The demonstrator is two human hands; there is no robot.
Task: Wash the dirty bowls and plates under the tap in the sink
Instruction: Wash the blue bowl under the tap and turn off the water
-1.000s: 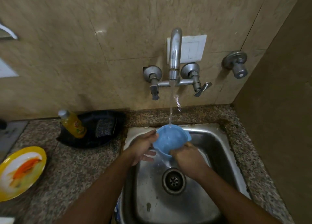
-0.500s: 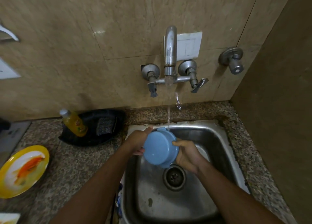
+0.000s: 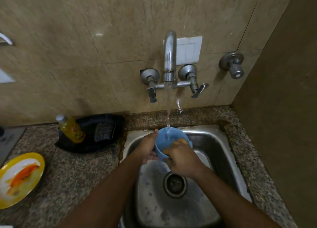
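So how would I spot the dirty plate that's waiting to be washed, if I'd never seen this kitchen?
Start at the steel sink and look left along the speckled stone counter. Past the black tray holding the yellow bottle, near the left edge, lies the plate. It is the only yellow-rimmed dish, smeared with orange.

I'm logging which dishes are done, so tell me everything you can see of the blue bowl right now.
The blue bowl is small, round and plain light blue, plastic by its look. It is held over the sink, tilted with its opening up toward the tap, whose stream falls inside it. The left hand cups its left wall; the right hand reaches over the near rim, fingers inside. No food residue can be made out.
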